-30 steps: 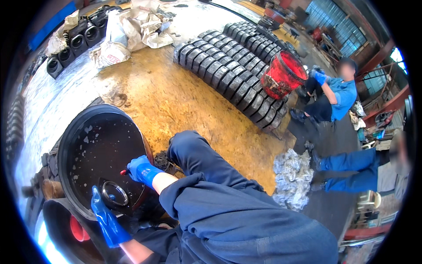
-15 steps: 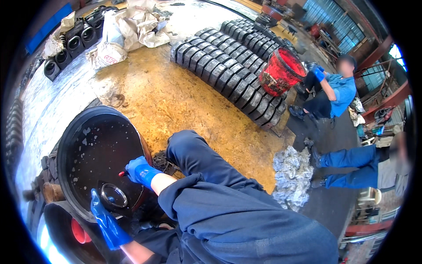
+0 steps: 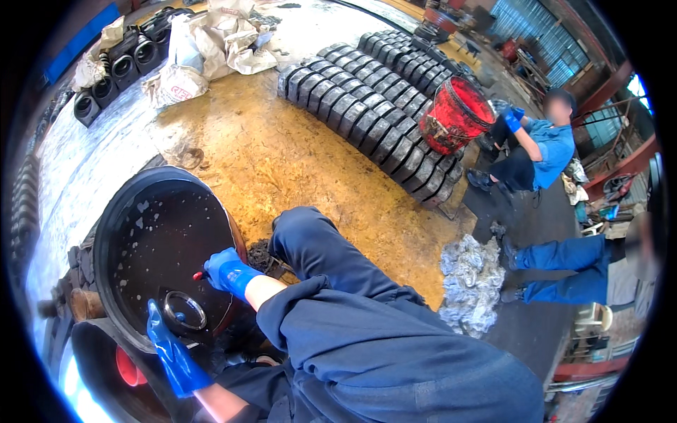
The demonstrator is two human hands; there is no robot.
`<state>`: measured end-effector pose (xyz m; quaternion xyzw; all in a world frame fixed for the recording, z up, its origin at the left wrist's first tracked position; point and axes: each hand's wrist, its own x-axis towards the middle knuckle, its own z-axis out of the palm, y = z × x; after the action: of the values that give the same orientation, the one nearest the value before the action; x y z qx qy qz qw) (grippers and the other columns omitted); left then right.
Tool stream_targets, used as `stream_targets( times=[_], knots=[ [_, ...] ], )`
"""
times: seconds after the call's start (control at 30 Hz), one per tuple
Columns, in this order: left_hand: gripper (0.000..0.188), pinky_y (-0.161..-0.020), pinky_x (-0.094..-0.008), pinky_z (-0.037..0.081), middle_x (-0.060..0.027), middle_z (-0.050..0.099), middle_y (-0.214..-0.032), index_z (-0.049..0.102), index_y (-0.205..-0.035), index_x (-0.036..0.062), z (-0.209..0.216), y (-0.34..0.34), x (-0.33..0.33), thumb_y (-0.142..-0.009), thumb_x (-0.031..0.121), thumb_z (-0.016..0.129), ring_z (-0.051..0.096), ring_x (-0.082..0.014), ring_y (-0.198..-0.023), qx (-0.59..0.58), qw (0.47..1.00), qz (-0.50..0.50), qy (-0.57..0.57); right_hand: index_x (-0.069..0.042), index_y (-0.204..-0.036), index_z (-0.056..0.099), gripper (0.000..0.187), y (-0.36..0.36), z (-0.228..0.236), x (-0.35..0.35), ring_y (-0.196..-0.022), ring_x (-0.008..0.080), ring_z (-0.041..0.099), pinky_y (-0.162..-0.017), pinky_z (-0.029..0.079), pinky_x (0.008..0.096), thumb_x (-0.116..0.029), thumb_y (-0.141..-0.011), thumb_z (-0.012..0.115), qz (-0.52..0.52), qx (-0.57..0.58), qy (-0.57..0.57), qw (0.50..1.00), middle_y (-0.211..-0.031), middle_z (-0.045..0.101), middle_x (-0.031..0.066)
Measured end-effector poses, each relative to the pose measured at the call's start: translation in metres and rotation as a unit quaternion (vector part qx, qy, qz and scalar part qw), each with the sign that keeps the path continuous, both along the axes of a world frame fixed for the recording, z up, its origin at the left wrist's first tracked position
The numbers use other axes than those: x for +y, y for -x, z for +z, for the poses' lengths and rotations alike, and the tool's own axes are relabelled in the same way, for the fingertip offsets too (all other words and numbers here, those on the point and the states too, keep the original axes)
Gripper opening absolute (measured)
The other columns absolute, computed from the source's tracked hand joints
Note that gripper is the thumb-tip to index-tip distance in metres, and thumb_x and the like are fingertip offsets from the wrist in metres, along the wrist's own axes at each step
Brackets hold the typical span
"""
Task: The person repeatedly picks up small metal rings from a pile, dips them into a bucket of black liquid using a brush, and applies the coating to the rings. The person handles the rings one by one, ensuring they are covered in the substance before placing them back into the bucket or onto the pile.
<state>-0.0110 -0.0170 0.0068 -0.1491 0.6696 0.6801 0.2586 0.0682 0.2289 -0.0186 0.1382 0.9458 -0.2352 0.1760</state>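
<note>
My left hand (image 3: pixel 173 356), in a wet blue rubber glove, is closed round the side of a black part with a round ringed opening (image 3: pixel 185 310). A small blue spot, perhaps a glove fingertip, shows inside that opening. The part is at the near edge of a large round drum (image 3: pixel 115 310) of dark liquid with pale flecks on top. My right hand (image 3: pixel 229 273), also blue-gloved, is closed round a tool with a red end (image 3: pixel 198 276), just above the drum's right side. The rest of that tool is hidden or too dark to make out.
A second dark container with a red vessel (image 3: pixel 129 366) stands nearest me. Rows of black blocks (image 3: pixel 374 120) and a red bucket (image 3: pixel 458 116) stand ahead to the right. Grey rags (image 3: pixel 471 282) lie on the right. Two people, one seated (image 3: pixel 543 148), are on the right.
</note>
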Motion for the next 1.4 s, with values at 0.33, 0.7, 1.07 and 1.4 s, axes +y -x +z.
stream_targets(
  times=[0.33,0.7,1.07,1.4],
  knots=[
    [0.055,-0.071,-0.0361,0.061,-0.0133,0.072,-0.110,0.070,-0.122,-0.0018,-0.001,0.007,-0.002,-0.100,0.049,0.067,0.070,-0.0241,-0.089,0.006,1.000,-0.009,0.003,-0.017,-0.113,0.079,0.031,0.000,0.000,0.002,-0.104,0.0310,0.075,-0.090,0.057,0.0456,-0.036,-0.093,0.065,-0.001,0.000,-0.007,1.000,-0.109,0.078,0.0106],
    [0.058,-0.073,-0.0367,0.061,-0.0144,0.071,-0.115,0.069,-0.125,-0.0025,-0.008,0.012,-0.018,-0.100,0.050,0.067,0.071,-0.0249,-0.093,0.001,1.000,-0.006,0.004,-0.019,-0.114,0.079,0.031,-0.004,0.008,-0.004,-0.107,0.0290,0.074,-0.092,0.056,0.0454,-0.036,-0.093,0.064,0.008,-0.013,-0.003,1.000,-0.111,0.078,0.0087],
    [0.052,-0.067,-0.0363,0.059,-0.0110,0.073,-0.097,0.070,-0.122,0.0016,0.021,-0.012,0.007,-0.097,0.046,0.073,0.070,-0.0227,-0.074,0.063,0.998,-0.003,-0.012,-0.021,-0.109,0.080,0.035,-0.003,0.006,0.006,-0.102,0.0311,0.075,-0.091,0.058,0.0471,-0.047,-0.097,0.059,-0.023,0.026,-0.080,0.996,-0.111,0.078,0.0086],
    [0.047,-0.069,-0.0417,0.059,-0.0135,0.075,-0.097,0.068,-0.125,0.0012,0.032,-0.020,-0.017,-0.103,0.042,0.063,0.072,-0.0271,-0.075,0.015,0.998,0.044,-0.031,-0.020,-0.122,0.076,0.036,0.003,0.011,-0.002,-0.109,0.0289,0.074,-0.094,0.058,0.0457,-0.041,-0.098,0.059,0.004,-0.036,-0.049,0.998,-0.118,0.077,0.0082]
  ],
)
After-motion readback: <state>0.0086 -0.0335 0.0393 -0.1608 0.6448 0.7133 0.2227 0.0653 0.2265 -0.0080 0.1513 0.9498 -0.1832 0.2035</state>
